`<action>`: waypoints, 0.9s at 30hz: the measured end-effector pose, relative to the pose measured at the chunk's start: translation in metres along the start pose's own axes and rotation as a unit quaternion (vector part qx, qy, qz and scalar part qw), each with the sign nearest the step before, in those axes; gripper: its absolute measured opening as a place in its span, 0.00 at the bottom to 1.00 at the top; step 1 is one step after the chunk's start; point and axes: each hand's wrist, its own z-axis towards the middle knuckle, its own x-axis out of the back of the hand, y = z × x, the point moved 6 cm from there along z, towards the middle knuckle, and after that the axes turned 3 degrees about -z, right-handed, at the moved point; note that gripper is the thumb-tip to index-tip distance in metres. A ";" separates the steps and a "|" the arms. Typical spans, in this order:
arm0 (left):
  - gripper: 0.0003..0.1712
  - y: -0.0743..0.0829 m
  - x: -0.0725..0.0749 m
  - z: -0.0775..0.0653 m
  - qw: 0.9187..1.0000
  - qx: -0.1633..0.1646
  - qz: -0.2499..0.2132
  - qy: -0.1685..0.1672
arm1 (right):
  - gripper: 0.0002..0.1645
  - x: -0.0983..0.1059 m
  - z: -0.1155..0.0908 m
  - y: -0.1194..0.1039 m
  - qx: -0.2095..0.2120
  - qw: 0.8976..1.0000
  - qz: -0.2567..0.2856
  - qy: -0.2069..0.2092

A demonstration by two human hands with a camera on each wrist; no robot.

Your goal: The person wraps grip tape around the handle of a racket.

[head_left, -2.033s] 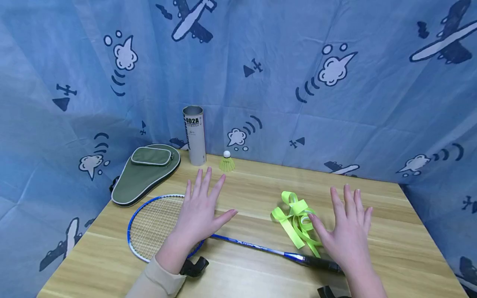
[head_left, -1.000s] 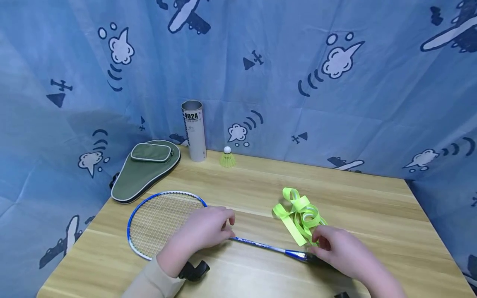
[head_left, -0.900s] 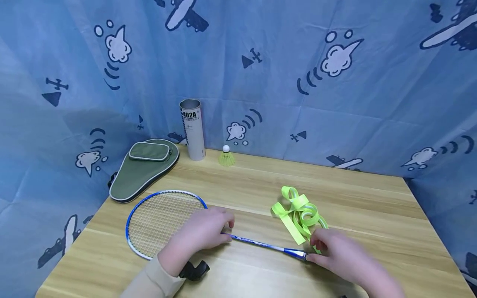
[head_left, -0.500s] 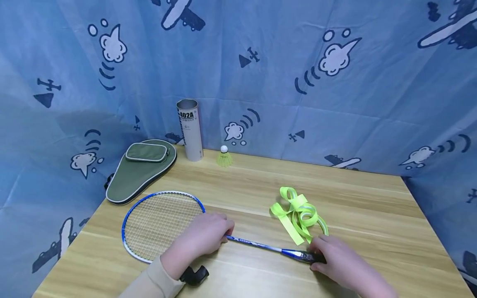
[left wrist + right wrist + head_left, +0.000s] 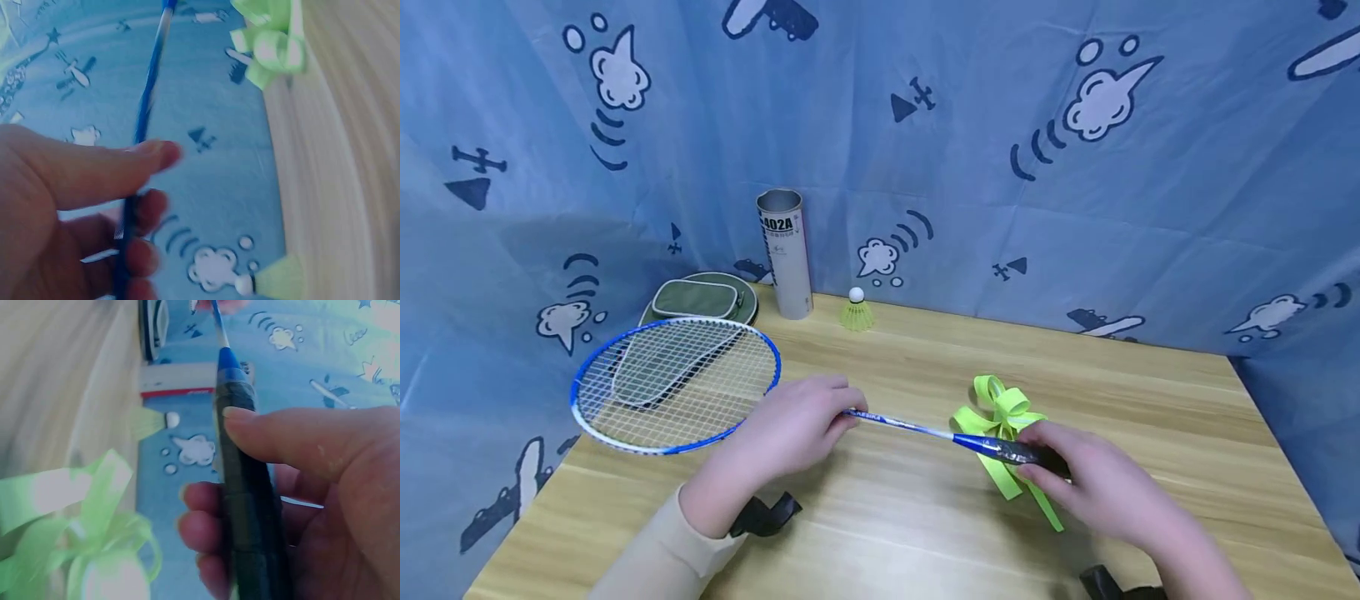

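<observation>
A blue and white badminton racket [image 5: 910, 427] is held up over the table by both hands. My left hand [image 5: 801, 421] pinches its shaft near the head, and the left wrist view shows thumb and fingers around the blue shaft [image 5: 150, 94]. My right hand [image 5: 1097, 483] grips the black handle [image 5: 240, 475], thumb on top and fingers curled beneath. The strung head [image 5: 677, 387] overlaps the green racket-shaped case [image 5: 700, 297] in the head view. Below the handle lies a loose bundle of neon yellow-green ribbon [image 5: 1000, 408].
A tall shuttlecock tube [image 5: 788, 267] marked 402A stands at the back of the wooden table [image 5: 880, 533]. Beside it a yellow shuttlecock [image 5: 857, 312] sits cork up. A blue curtain [image 5: 970, 167] with airplane prints hangs behind and at both sides.
Both hands were spread open above the table, then came down onto the racket's shaft and handle. The racket has since risen off the tabletop, and its head now covers part of the case.
</observation>
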 end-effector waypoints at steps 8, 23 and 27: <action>0.08 0.037 0.006 0.030 0.998 -0.065 -0.020 -0.009 | 0.16 0.016 0.024 -0.028 0.041 0.998 -0.015 0.047; 0.16 0.058 -0.003 0.061 0.993 -0.102 -0.052 -0.030 | 0.19 0.010 0.042 -0.058 0.096 0.984 -0.051 0.140; 0.16 0.043 0.001 0.060 0.996 -0.071 -0.049 -0.024 | 0.18 0.014 0.036 -0.051 0.087 0.968 -0.027 0.232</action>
